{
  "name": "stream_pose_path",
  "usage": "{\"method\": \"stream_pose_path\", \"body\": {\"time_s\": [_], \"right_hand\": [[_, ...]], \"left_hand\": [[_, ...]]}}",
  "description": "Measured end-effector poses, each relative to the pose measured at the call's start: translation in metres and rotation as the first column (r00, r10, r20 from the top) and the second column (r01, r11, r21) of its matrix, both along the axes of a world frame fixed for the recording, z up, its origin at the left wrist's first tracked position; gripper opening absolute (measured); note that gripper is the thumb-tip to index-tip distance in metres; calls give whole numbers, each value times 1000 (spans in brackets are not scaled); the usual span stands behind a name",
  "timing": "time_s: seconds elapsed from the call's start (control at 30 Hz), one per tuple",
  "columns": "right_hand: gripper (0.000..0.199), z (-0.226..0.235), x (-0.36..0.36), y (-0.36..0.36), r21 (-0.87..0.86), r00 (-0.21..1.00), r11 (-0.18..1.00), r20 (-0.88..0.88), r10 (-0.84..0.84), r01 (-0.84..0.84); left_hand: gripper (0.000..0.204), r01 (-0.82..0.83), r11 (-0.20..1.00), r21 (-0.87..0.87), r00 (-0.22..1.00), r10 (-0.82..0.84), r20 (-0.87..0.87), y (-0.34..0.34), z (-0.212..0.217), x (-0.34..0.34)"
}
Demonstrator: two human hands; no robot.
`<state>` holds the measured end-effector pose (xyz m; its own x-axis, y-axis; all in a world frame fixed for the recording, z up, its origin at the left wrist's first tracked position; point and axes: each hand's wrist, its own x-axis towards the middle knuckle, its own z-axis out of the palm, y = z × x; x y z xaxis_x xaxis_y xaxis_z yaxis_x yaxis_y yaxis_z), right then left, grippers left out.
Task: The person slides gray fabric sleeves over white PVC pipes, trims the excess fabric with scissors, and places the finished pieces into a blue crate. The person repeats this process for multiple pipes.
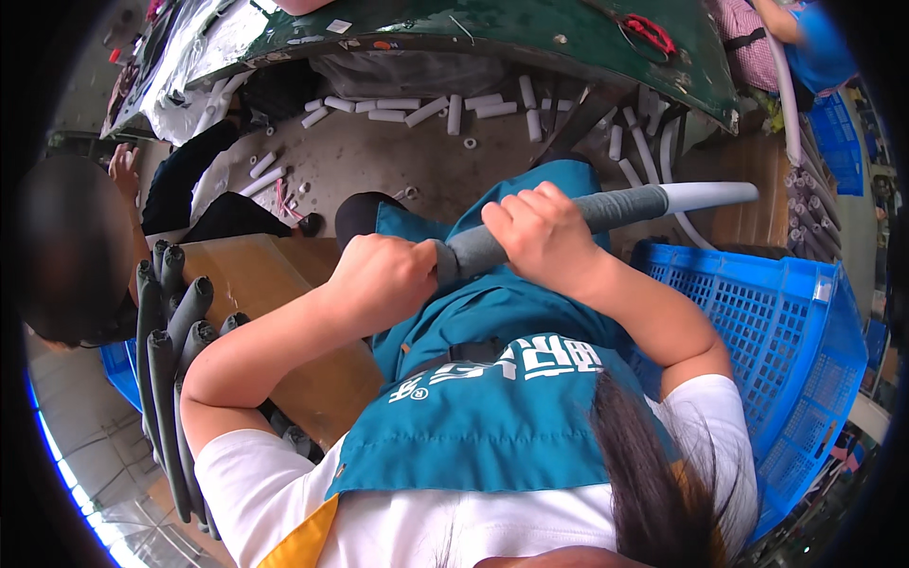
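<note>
Nearest the camera hangs the person's dark hair (653, 483), over a white shirt and a teal apron (492, 407) that runs down the lap. Just above the apron, the left hand (383, 279) is closed in a fist around the near end of a grey foam sleeve (530, 232), and the right hand (544, 237) is wrapped tightly around the same sleeve a little farther along, fingers curled over its top. The sleeve covers a white tube (710, 196), whose bare end sticks out to the right, past the right hand and above a blue plastic crate (786, 331) that stands at the person's right side. To the left, a bundle of dark grey foam tubes (170, 360) leans against a wooden box (275, 303). Farther out, on the concrete floor (398, 161), short white tube pieces (398, 109) lie scattered under the edge of a green table (492, 28). At the left rim another person sits, one hand (123, 170) raised near the floor clutter.
</note>
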<state>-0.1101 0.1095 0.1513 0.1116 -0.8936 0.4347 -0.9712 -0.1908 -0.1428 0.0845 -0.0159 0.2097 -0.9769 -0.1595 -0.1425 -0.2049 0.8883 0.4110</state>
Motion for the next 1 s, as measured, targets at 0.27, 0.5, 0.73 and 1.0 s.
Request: {"method": "stream_pose_path", "body": {"time_s": [0.27, 0.5, 0.73, 1.0], "right_hand": [[21, 9, 4, 4, 75, 997, 996, 74, 38, -44], [29, 20, 16, -4, 5, 982, 997, 173, 81, -83], [15, 16, 38, -10, -181, 954, 975, 247, 172, -129], [11, -8, 6, -8, -188, 980, 982, 194, 41, -4]], "left_hand": [[22, -73, 968, 239, 997, 68, 30, 8, -8, -1], [24, 102, 946, 308, 984, -50, -171, 1, -1, -1], [27, -187, 625, 757, 982, 141, 126, 7, 31, 24], [44, -266, 242, 933, 954, 208, 218, 4, 36, 62]]}}
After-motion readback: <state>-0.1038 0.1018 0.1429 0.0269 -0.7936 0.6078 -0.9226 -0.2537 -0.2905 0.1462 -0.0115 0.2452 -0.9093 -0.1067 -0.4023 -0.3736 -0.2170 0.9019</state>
